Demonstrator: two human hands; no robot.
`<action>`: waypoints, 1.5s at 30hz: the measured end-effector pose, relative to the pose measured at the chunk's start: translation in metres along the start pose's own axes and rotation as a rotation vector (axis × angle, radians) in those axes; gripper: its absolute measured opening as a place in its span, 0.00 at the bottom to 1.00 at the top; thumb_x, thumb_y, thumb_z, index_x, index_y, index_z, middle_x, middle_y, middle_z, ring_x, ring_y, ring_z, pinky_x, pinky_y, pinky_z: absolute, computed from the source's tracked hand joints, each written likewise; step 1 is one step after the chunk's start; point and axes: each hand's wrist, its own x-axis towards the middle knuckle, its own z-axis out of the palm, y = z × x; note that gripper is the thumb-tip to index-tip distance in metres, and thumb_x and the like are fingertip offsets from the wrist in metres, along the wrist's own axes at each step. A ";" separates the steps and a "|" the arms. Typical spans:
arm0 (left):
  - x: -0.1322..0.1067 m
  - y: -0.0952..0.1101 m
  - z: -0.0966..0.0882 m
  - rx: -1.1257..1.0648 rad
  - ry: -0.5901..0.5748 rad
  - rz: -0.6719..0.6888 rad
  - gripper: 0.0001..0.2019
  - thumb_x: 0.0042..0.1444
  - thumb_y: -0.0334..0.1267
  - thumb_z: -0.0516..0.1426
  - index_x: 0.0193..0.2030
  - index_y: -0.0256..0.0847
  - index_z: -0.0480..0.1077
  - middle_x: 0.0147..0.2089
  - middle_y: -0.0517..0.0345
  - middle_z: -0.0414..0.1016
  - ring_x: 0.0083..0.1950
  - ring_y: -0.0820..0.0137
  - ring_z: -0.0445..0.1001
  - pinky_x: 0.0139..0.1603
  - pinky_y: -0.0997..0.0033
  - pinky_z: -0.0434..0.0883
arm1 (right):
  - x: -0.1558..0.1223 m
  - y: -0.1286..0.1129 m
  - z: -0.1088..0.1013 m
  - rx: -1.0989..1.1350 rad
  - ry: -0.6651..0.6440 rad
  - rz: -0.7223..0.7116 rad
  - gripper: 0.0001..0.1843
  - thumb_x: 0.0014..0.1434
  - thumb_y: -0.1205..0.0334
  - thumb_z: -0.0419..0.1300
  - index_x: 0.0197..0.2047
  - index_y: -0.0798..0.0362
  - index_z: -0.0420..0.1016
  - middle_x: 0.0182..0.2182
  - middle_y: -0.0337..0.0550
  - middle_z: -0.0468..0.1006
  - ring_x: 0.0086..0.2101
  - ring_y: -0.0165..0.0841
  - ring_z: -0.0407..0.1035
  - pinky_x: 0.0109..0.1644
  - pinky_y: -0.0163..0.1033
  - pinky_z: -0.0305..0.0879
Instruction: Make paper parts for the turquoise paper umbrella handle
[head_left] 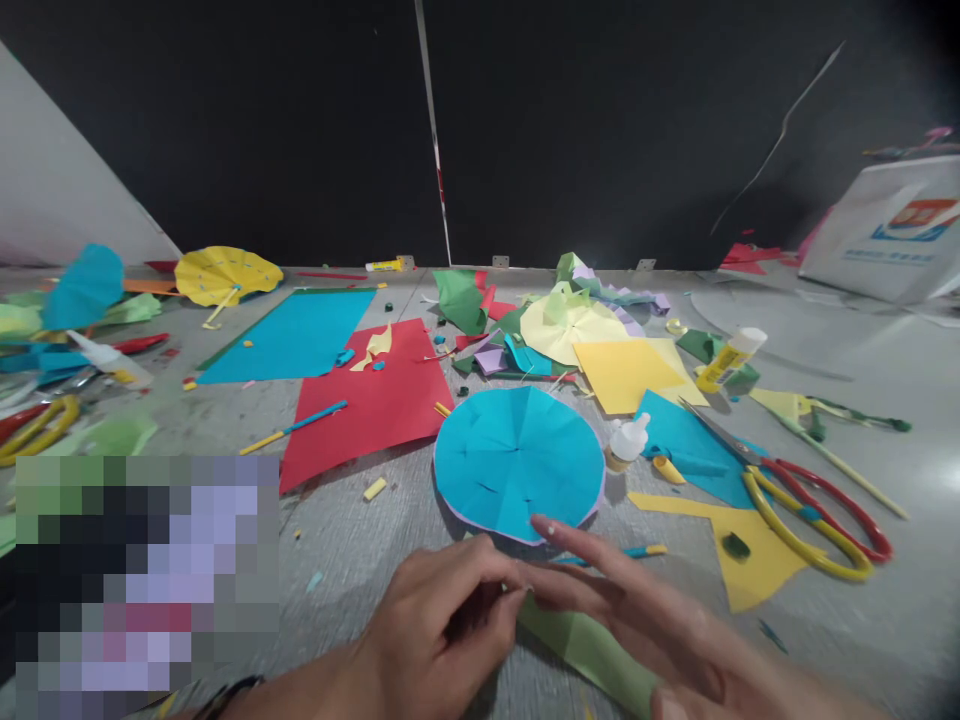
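My left hand is closed in a pinch at the end of a strip of light green paper, close to the front edge of the view. My right hand reaches in from the right with its fingers stretched out, somewhat blurred. One of its fingertips meets the left fingertips, and the index finger points over the near rim of a blue pleated paper disc edged in lilac. The green strip passes under the right hand, which hides part of it. Behind the right fingers lies a thin blue and yellow paper stick.
Right of the disc stand a small white glue bottle and a glue stick. Scissors with red and yellow handles rest on paper scraps. Red paper and blue paper lie left. A pixelated patch covers the lower left.
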 end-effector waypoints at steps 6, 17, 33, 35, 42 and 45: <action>-0.004 0.001 0.000 -0.036 -0.011 0.008 0.07 0.66 0.27 0.55 0.41 0.45 0.69 0.29 0.65 0.75 0.26 0.75 0.70 0.29 0.79 0.66 | 0.002 -0.005 0.004 0.068 -0.009 -0.028 0.43 0.71 0.40 0.60 0.80 0.36 0.45 0.78 0.46 0.55 0.76 0.42 0.46 0.79 0.54 0.37; 0.001 0.010 -0.006 -0.153 -0.110 -0.077 0.06 0.64 0.28 0.57 0.37 0.43 0.71 0.29 0.64 0.76 0.29 0.75 0.72 0.33 0.79 0.68 | 0.011 0.013 0.003 0.009 0.254 -0.218 0.21 0.70 0.52 0.67 0.64 0.28 0.74 0.60 0.39 0.82 0.61 0.34 0.75 0.66 0.43 0.71; -0.002 0.008 0.002 -0.520 -0.356 -0.484 0.24 0.65 0.54 0.62 0.27 0.36 0.79 0.19 0.54 0.79 0.19 0.74 0.73 0.22 0.80 0.67 | 0.019 0.014 0.017 -0.565 0.376 -0.356 0.06 0.62 0.65 0.74 0.43 0.49 0.86 0.38 0.42 0.85 0.38 0.31 0.80 0.44 0.32 0.76; -0.003 0.007 0.000 -0.366 -0.271 -0.266 0.25 0.69 0.53 0.60 0.27 0.37 0.79 0.19 0.55 0.80 0.22 0.72 0.78 0.26 0.79 0.69 | 0.022 0.016 0.018 -0.519 0.360 -0.360 0.05 0.62 0.67 0.74 0.43 0.50 0.87 0.38 0.43 0.85 0.38 0.30 0.79 0.45 0.32 0.76; -0.005 0.015 -0.010 0.054 -0.082 0.205 0.24 0.76 0.43 0.52 0.27 0.38 0.72 0.21 0.63 0.76 0.20 0.76 0.72 0.28 0.74 0.67 | 0.028 0.021 0.017 -0.199 0.257 -0.390 0.03 0.61 0.62 0.75 0.40 0.49 0.89 0.33 0.43 0.87 0.35 0.29 0.80 0.40 0.31 0.75; -0.006 0.019 -0.013 0.120 -0.090 0.280 0.27 0.78 0.39 0.47 0.25 0.39 0.69 0.19 0.64 0.70 0.18 0.75 0.66 0.24 0.71 0.64 | 0.028 0.019 0.018 -0.246 0.242 -0.384 0.03 0.63 0.62 0.74 0.37 0.50 0.89 0.32 0.44 0.87 0.34 0.29 0.79 0.38 0.32 0.74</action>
